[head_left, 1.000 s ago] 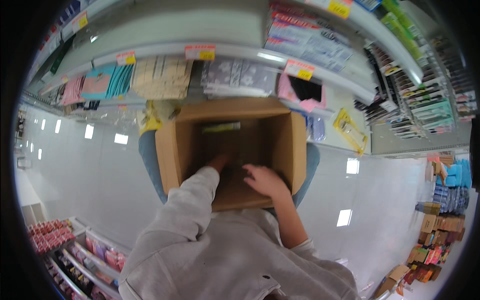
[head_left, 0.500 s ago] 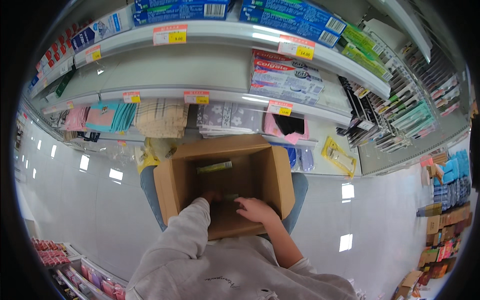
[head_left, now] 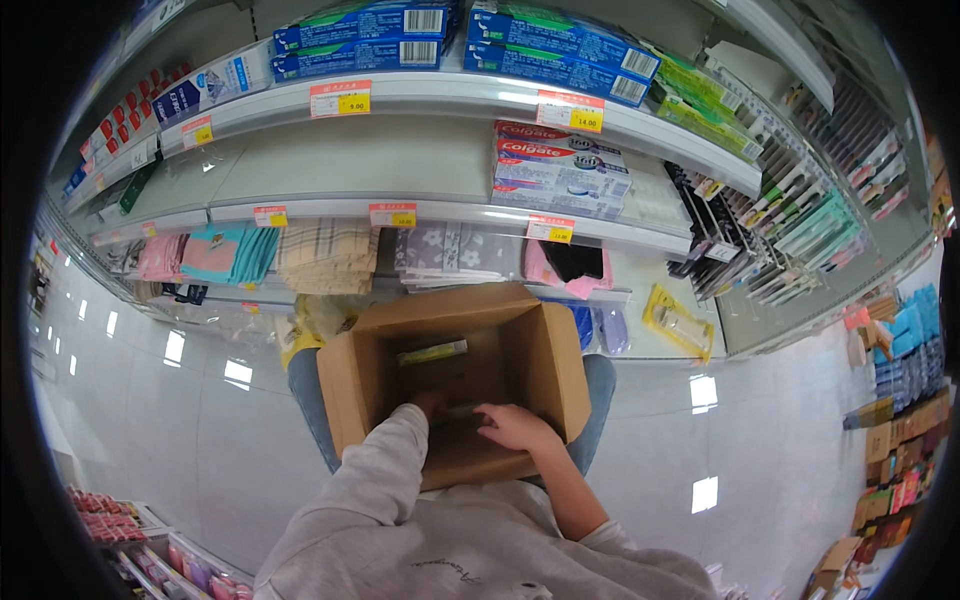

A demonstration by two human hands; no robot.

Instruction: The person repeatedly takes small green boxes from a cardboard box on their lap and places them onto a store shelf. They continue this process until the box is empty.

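Observation:
An open brown cardboard box (head_left: pixel 553 385) stands between my knees. My left hand (head_left: pixel 430 403) reaches down inside it, its fingers mostly in shadow, around one end of a small, thin, pale greenish package (head_left: pixel 462 409). At the other end of that package, the bent fingertips of my right hand (head_left: pixel 522 430) press together on it. Too little of the package shows to tell its kind. Farther back in the box lies a narrow yellow-green packet (head_left: pixel 432 352), apart from both hands.
Ahead is a shelf unit with blue toothpaste boxes (head_left: pixel 360 45) above and white-and-purple toothpaste boxes (head_left: pixel 560 172) on the middle shelf. Folded towels (head_left: pixel 328 255) lie lower down. Toothbrush packs (head_left: pixel 790 220) hang to the right. A yellow-edged package (head_left: pixel 680 322) rests on the bottom shelf.
The view has tilted slightly, so the shelves and box sit a little lower in the picture. Both hands stay at the small package in the box, with little visible movement.

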